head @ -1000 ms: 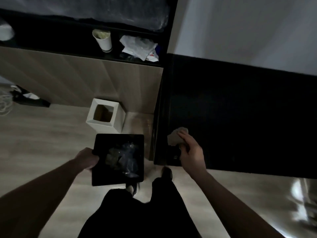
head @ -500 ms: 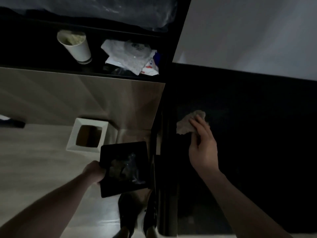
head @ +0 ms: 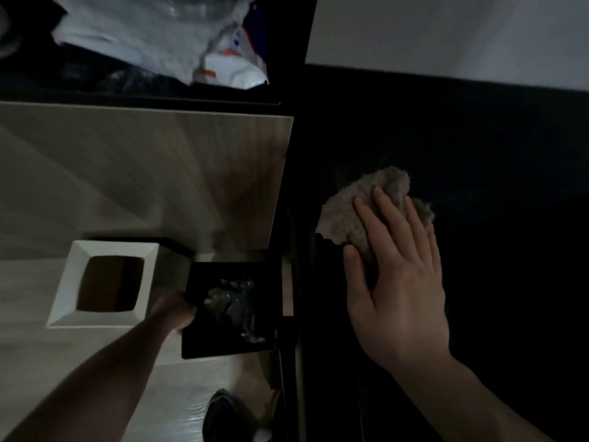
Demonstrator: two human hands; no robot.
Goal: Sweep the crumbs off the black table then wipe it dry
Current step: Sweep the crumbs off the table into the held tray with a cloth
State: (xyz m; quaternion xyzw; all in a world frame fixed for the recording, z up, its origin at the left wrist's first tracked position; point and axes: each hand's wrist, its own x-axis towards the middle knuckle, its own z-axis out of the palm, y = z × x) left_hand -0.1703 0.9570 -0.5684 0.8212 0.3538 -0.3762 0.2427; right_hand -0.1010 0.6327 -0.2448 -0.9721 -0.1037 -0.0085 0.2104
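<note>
The black table [head: 478, 154] fills the right half of the view. A crumpled beige cloth [head: 350, 212] lies on it close to its left edge. My right hand [head: 398, 282] presses flat on the cloth, fingers spread over it. My left hand [head: 173, 311] grips the left side of a black square tray [head: 197, 342], held below the table's left edge. Greyish debris [head: 236, 304] sits in the tray. Crumbs on the dark tabletop cannot be made out.
A white square bin [head: 67, 291] with an open top stands on the pale floor left of the tray. A wood-panelled unit [head: 143, 173] rises behind it, with white bags [head: 178, 36] on its dark shelf. My shoe [head: 223, 416] shows at the bottom.
My right hand has slid the cloth farther onto the table and flattened over it. The tray in my left hand has moved in beside the table's edge, next to the bin. The camera has leaned closer.
</note>
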